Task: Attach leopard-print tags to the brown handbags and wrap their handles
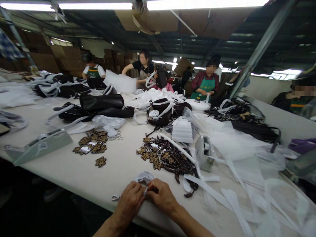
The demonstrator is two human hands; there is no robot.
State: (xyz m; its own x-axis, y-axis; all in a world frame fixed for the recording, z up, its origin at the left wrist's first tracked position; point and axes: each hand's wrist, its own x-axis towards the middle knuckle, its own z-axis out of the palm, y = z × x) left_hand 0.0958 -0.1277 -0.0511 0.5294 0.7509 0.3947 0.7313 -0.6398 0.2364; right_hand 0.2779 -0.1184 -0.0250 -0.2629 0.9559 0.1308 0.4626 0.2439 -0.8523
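One grey-green tape dispenser (43, 145) sits at ten o'clock on the pale worktable (84, 173). At eleven lie leopard-patterned flower pieces (94, 143), a lone one (100, 161) nearer me; a sweeping forearm could scatter them. Beside my left hand, toward nine, a metal clasp (115, 198) rests near the table's edge, where a knock from my knuckles could tip it off.

My left hand (129, 199) and right hand (163, 195) close their fingertips on a small white-wrapped bundle (145, 175), directly at twelve. Should either pinch slacken, the wrapping could spring loose; pulled unevenly, it could crease or tear. My fingers hide its fastening, so I cannot tell how secure it is.

At one o'clock, dark beaded straps (178, 163) tangle by a second dispenser (204, 152), liable to snag on my right hand. Loose white strips (237, 209), toward two, could catch my wrist and drag the heap.
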